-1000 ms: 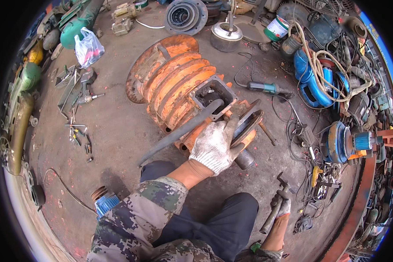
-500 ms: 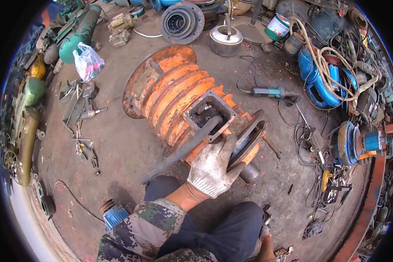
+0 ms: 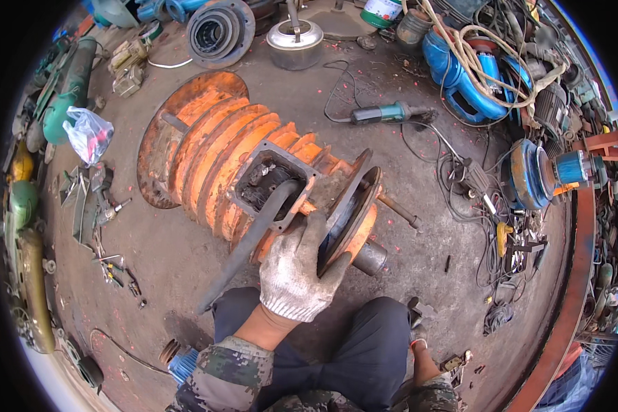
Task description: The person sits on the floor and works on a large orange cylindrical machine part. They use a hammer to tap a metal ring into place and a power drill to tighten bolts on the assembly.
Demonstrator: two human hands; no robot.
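Got my left hand [image 3: 299, 266] spread, thumb and fingers apart against the end flange [image 3: 361, 230], with the orange finned motor housing [image 3: 230, 154] just ahead, off to the left. Right hand [image 3: 418, 335]'s wrapped round a hammer [image 3: 424, 310].

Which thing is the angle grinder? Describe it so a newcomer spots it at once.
Find the big orange ribbed machine housing left of the picture's centre. The angle grinder lies to its upper right, between it and a blue casing. Its teal midsection between darker ends sets it apart from the grey hand tool to its lower right.
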